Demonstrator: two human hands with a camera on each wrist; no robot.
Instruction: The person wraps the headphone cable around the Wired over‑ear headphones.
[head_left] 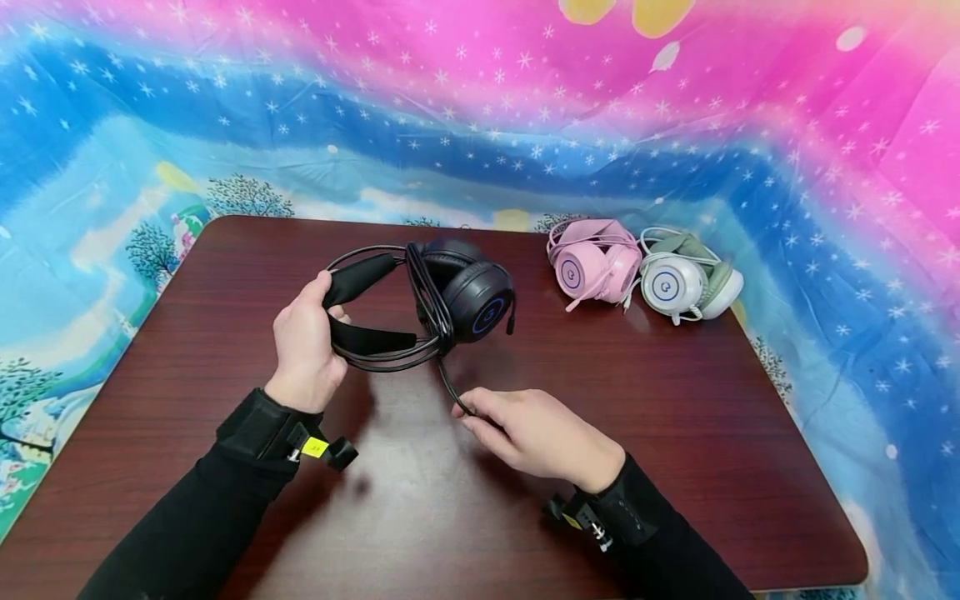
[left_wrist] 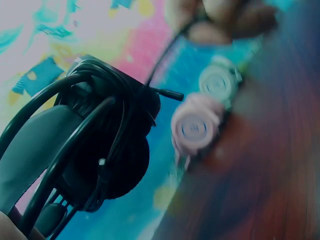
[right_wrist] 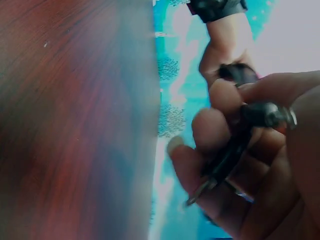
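A black over-ear headset (head_left: 480, 304) with a blue ring logo and a short microphone is held above the table by my left hand (head_left: 306, 342), which grips it at the headband. Its black cable (head_left: 431, 292) is bundled around the band beside the earcups. One length of cable runs down to my right hand (head_left: 536, 433), whose fingers pinch it. In the right wrist view, black plugs (right_wrist: 260, 115) with metal tips lie within the curled right fingers. The left wrist view shows the headset's earcup (left_wrist: 125, 170) and looped cable close up.
A pink headset (head_left: 592, 262) and a white-and-green headset (head_left: 675, 283), each with its cable wrapped, rest at the back right of the dark wooden table (head_left: 675, 400). A colourful patterned cloth (head_left: 480, 108) hangs behind and around the table's edges.
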